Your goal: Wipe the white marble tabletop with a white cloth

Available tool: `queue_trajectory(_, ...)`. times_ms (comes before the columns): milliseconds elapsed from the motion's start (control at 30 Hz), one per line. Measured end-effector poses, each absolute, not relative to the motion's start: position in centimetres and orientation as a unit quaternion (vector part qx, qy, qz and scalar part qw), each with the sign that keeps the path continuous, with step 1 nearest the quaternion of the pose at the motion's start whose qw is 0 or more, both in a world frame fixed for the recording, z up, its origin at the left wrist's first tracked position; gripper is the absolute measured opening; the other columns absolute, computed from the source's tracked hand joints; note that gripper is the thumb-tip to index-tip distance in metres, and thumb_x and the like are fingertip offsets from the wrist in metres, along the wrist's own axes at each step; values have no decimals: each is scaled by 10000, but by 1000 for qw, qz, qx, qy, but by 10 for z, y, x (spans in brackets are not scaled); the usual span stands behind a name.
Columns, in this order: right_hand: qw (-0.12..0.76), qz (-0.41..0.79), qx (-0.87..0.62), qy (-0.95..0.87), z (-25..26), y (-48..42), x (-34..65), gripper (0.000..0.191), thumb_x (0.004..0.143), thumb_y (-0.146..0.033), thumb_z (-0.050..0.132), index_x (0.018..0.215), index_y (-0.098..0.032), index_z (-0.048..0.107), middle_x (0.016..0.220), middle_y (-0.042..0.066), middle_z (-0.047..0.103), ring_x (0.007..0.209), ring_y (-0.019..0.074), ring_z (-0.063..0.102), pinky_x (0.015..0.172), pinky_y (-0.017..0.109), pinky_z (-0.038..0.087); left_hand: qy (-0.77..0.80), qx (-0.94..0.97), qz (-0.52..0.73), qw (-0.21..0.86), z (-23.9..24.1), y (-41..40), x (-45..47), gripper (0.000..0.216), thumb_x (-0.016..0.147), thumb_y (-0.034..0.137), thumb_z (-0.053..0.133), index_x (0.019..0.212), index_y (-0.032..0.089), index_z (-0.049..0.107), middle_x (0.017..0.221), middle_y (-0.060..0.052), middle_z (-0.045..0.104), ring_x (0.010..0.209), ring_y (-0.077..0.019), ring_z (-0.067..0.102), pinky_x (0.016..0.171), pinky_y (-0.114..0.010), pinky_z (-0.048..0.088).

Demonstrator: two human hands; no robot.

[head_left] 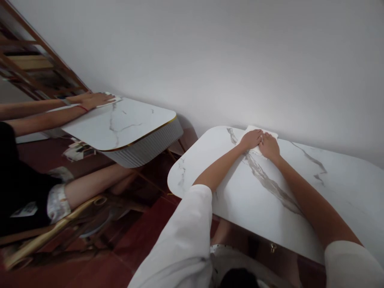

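Near the far edge of a white marble-patterned table (234, 196), a thin white cloth (271, 134) lies flat close to the wall. My left hand (251, 140) rests palm down on its left part, fingers stretched out. Beside it, my right hand (269, 147) presses flat on the same cloth, its fingers extended and touching my left fingers. Both hands are open, on top of the cloth rather than gripping it. Grey-brown veining runs over the tabletop around them.
To the left stands a second marble-patterned table (135, 120) with a gold rim. Another person's hands (96, 100) lie on a white cloth there. That person sits on a wooden chair (57, 228). A shelf (33, 62) stands far left; the pale wall (210, 60) borders both tables.
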State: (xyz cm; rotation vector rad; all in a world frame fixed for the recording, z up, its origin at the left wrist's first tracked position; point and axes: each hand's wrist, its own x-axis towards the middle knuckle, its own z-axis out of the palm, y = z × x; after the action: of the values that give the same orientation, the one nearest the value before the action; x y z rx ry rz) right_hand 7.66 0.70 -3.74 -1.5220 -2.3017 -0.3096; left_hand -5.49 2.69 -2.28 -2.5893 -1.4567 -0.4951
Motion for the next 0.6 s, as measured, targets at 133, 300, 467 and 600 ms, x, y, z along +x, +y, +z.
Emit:
queue_trajectory(133, 197, -104, -568, -792, -38, -34, 73, 541, 875, -252, 270, 1307, 38, 419, 1362, 248, 446, 1274, 324, 384, 1020, 467, 281, -455, -877, -144, 51, -19, -5, -56, 432, 954, 200, 257, 1324, 31, 403, 1415, -108, 422, 1335, -153, 337, 1131, -248, 196)
queue_trajectory(300, 177, -71, -581, -791, -35, -92, 51, 577, 874, -249, 236, 1337, 67, 372, 1399, 258, 392, 1302, 342, 345, 1041, 490, 256, -449, -881, -144, 44, -22, -56, -77, 443, 949, 221, 246, 1327, 57, 409, 1423, -104, 411, 1336, -158, 338, 1130, -286, 225)
queue_trajectory(467, 161, -51, -550, -818, -32, -156, 33, 592, 869, -260, 261, 1352, 70, 349, 1418, 248, 368, 1322, 334, 320, 1066, 473, 240, -462, -869, -173, 40, -28, -125, -102, 444, 934, 242, 258, 1320, 100, 424, 1408, -116, 430, 1337, -175, 342, 1122, -347, 269)
queue_trajectory(600, 169, -29, -532, -829, -30, -207, 29, 582, 869, -265, 263, 1361, 31, 364, 1428, 216, 370, 1335, 316, 310, 1074, 470, 242, -492, -853, -169, 38, -27, -185, -107, 477, 922, 256, 241, 1331, 80, 412, 1413, -137, 418, 1342, -191, 334, 1120, -365, 266)
